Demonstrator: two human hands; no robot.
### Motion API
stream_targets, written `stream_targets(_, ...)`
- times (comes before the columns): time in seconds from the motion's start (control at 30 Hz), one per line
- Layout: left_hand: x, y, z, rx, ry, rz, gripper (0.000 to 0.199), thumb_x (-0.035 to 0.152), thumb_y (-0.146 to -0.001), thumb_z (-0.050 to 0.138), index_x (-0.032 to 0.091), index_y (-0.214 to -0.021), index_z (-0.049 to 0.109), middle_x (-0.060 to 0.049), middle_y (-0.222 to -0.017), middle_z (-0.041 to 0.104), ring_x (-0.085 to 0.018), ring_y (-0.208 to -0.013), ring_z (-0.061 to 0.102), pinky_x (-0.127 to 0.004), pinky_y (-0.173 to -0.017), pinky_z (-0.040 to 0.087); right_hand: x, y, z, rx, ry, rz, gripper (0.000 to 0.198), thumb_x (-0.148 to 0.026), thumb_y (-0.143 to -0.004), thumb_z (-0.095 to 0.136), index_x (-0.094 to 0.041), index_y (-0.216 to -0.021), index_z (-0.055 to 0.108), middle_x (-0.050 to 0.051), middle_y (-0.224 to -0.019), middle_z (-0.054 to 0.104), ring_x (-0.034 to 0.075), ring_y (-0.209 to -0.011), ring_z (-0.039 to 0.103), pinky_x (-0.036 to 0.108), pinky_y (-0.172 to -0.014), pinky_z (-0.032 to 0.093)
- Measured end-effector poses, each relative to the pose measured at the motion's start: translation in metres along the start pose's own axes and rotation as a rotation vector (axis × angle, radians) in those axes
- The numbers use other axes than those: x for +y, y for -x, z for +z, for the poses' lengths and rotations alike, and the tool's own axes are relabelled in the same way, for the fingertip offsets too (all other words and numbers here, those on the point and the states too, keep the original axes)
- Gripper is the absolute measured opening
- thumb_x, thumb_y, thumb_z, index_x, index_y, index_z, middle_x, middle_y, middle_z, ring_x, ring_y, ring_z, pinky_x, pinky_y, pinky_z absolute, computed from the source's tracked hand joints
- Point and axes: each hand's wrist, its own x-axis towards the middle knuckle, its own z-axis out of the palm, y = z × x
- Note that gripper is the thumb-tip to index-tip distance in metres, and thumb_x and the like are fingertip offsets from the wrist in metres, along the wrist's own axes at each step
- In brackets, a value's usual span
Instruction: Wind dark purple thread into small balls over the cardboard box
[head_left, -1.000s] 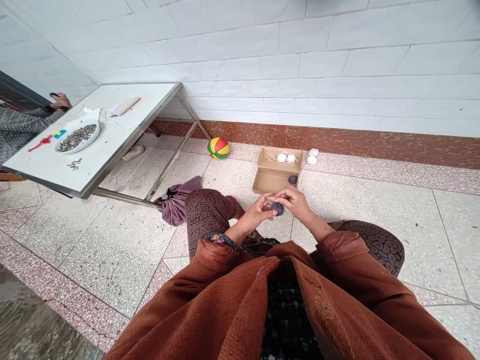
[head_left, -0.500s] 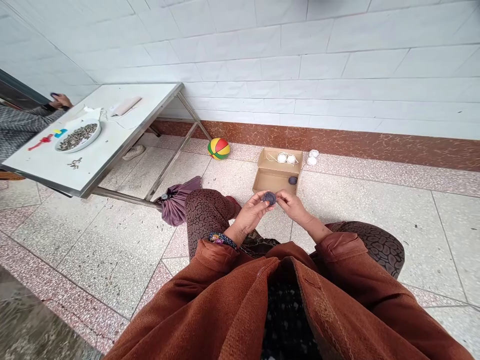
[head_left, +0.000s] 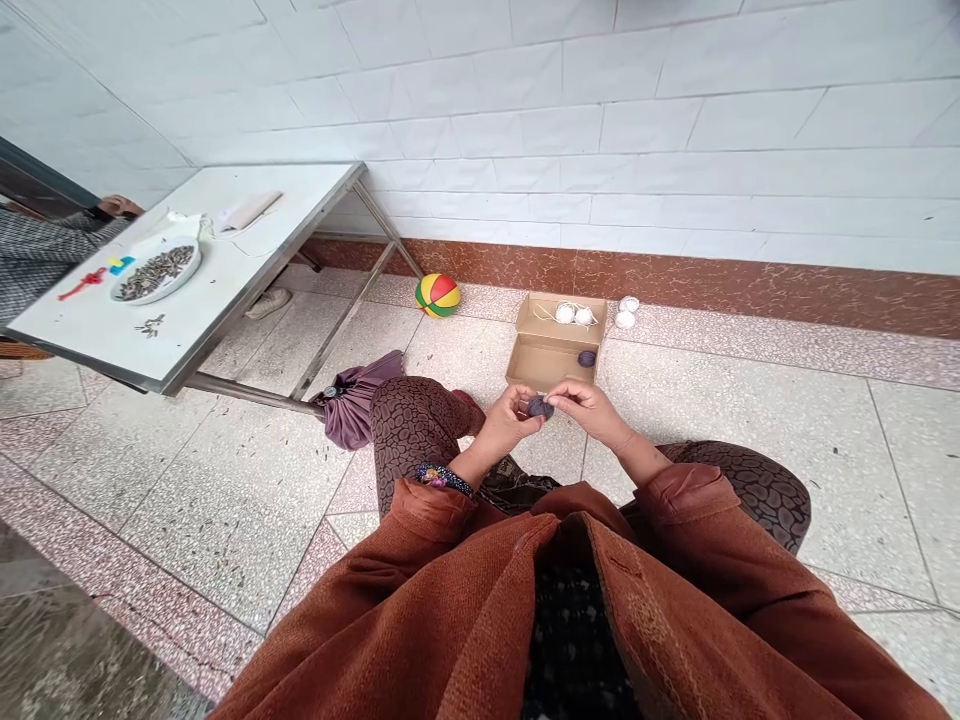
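Your left hand point(head_left: 504, 425) grips a dark yarn ball point(head_left: 538, 408), your right hand point(head_left: 590, 409) pinching its edge; winding looks well along, unfinished.

The held yarn ball point(head_left: 539, 408) looks stringy and dull. From there, the box point(head_left: 541, 360) at 12 o'clock is plain, dull cardboard. The play ball point(head_left: 438, 296) at 10 o'clock looks smooth, like plastic. Between 9 and 10 o'clock, the surface point(head_left: 315, 187) has a smooth top and shiny metal legs point(head_left: 345, 325). The floor point(head_left: 750, 400) at 3 o'clock looks like stone, and the coat point(head_left: 465, 590) at 6 o'clock is rough, dull cloth
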Motion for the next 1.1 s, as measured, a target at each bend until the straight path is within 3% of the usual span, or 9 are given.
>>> stream_targets(0.1,0.003,0.003,0.006,-0.149,0.108,0.003,0.042,0.02,-0.065,0.085,0.018,-0.098,0.058,0.002,-0.087,0.062,-0.011,-0.079,0.057,-0.027,-0.078,0.044,0.008,-0.002,-0.001,0.1,0.009,0.05,0.025,-0.045,-0.094,0.066,-0.022,-0.086,0.072,0.003,-0.081,0.066,0.019,-0.08,0.061,0.032,-0.077,0.046)
stream_targets(0.17,0.003,0.004,0.008,-0.161,0.208,-0.006,0.044,0.022,-0.065,0.087,0.019,-0.1,0.059,0.001,-0.089,0.063,-0.011,-0.08,0.057,-0.027,-0.078,0.044,0.013,-0.002,0.001,0.112,0.013,0.093,0.026,-0.044,-0.095,0.064,-0.021,-0.085,0.07,0.002,-0.081,0.065,0.018,-0.078,0.06,0.032,-0.076,0.046)
stream_targets(0.27,0.003,0.003,0.007,-0.1,0.337,-0.028,0.047,0.026,-0.066,0.089,0.019,-0.102,0.061,-0.001,-0.093,0.064,-0.013,-0.083,0.058,-0.028,-0.076,0.045,0.02,0.0,0.006,0.081,0.04,0.133,0.027,-0.044,-0.097,0.058,-0.021,-0.086,0.067,0.001,-0.079,0.064,0.017,-0.073,0.057,0.03,-0.071,0.045)
stream_targets(0.4,0.002,0.0,0.003,0.048,0.411,-0.054,0.046,0.028,-0.065,0.089,0.02,-0.1,0.061,-0.001,-0.097,0.065,-0.013,-0.085,0.058,-0.027,-0.076,0.046,0.022,0.005,0.014,0.014,0.188,0.043,0.028,-0.04,-0.1,0.054,-0.021,-0.082,0.065,0.002,-0.077,0.061,0.018,-0.074,0.058,0.03,-0.07,0.045)
stream_targets(0.5,0.0,-0.002,-0.002,0.151,0.375,-0.038,0.047,0.029,-0.063,0.089,0.02,-0.099,0.059,0.0,-0.096,0.066,-0.012,-0.083,0.059,-0.028,-0.077,0.046,0.017,0.01,0.019,-0.109,0.309,-0.063,0.026,-0.037,-0.102,0.054,-0.022,-0.087,0.069,0.004,-0.082,0.063,0.019,-0.077,0.061,0.03,-0.072,0.047)
stream_targets(0.6,-0.005,-0.003,-0.006,0.189,0.209,0.011,0.045,0.026,-0.062,0.089,0.019,-0.098,0.061,0.0,-0.092,0.066,-0.012,-0.083,0.059,-0.029,-0.082,0.046,0.01,0.012,0.021,-0.2,0.293,-0.132,0.025,-0.039,-0.103,0.054,-0.023,-0.094,0.071,0.005,-0.085,0.066,0.019,-0.078,0.063,0.031,-0.074,0.049)
stream_targets(0.73,-0.011,-0.003,-0.008,0.094,0.043,0.008,0.043,0.026,-0.062,0.089,0.017,-0.096,0.064,-0.001,-0.087,0.067,-0.013,-0.081,0.061,-0.03,-0.082,0.046,0.001,0.007,0.012,-0.111,0.189,-0.124,0.026,-0.043,-0.101,0.059,-0.023,-0.091,0.072,0.004,-0.081,0.067,0.018,-0.073,0.061,0.031,-0.07,0.049)
stream_targets(0.93,-0.006,0.001,-0.002,-0.137,0.151,-0.054,0.042,0.029,-0.068,0.088,0.017,-0.102,0.066,-0.004,-0.093,0.07,-0.014,-0.083,0.063,-0.03,-0.079,0.048,0.008,-0.001,-0.001,0.102,0.169,-0.016,0.027,-0.046,-0.096,0.063,-0.023,-0.086,0.07,0.004,-0.079,0.066,0.019,-0.075,0.061,0.032,-0.071,0.048)
stream_targets(1.1,0.003,0.005,0.002,-0.126,0.348,-0.103,0.046,0.029,-0.067,0.09,0.019,-0.106,0.066,-0.004,-0.101,0.07,-0.015,-0.087,0.063,-0.028,-0.074,0.049,0.023,0.001,0.009,0.101,0.069,0.183,0.032,-0.053,-0.098,0.054,-0.022,-0.097,0.065,0.0,-0.074,0.063,0.016,-0.062,0.055,0.029,-0.063,0.046)
